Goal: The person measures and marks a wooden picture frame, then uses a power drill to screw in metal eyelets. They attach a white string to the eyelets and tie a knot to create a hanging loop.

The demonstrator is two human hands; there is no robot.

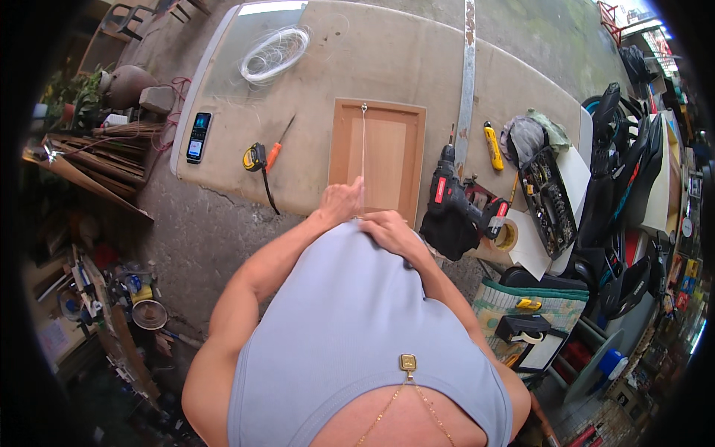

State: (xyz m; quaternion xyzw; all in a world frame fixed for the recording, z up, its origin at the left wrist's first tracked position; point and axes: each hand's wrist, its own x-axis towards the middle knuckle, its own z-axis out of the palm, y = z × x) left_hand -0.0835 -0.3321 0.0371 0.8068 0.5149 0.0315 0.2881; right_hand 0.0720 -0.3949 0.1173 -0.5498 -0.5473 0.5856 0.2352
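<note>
A thin line is pinched taut by both hands over the wooden panel on the desk; if overtightened, it could probably snap or slip free.

A sleeveless pale blue-grey top and a gold chain with square pendant.

drill, phone, perhaps screwdriver
</note>
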